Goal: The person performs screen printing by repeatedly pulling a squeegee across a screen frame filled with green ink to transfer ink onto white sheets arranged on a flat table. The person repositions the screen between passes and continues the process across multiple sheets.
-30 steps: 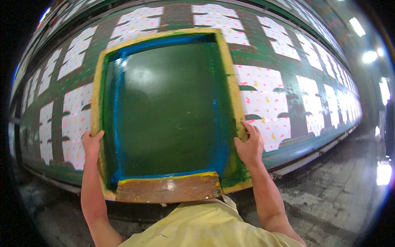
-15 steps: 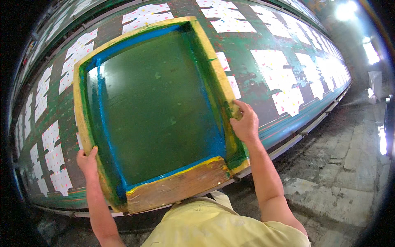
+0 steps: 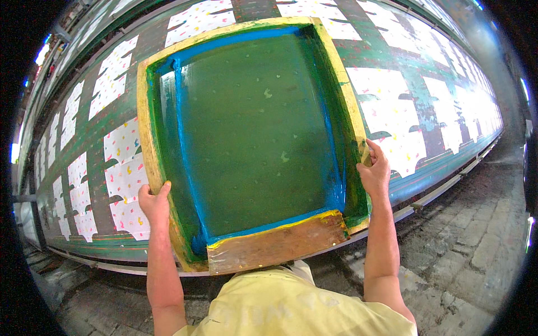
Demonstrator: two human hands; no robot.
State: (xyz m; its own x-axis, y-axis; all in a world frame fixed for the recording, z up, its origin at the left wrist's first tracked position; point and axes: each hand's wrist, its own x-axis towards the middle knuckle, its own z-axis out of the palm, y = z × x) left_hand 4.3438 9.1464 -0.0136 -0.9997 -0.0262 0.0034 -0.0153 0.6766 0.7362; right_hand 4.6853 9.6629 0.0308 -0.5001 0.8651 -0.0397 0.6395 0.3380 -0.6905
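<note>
A large screen-printing frame spans the middle of the view, its wooden rim yellow, its mesh dark green with blue bands along the edges. My left hand is closed on the left side of the rim, thumb on top. On the opposite side, my right hand grips the right rim. A brown board with yellow-stained edges crosses the frame's near end, close to my body. White cut fabric pieces with small coloured prints lie flat beside the frame. Whatever lies beneath the frame is mostly hidden.
The long green printing table stretches off left and right, bearing rows of more white fabric pieces. A metal rail runs along its near edge. Worn stone-like floor lies to the lower right.
The frame and both hands have shifted right in the view, and the frame sits straighter. More printed fabric now shows on the left of it. Both hands keep their hold.
</note>
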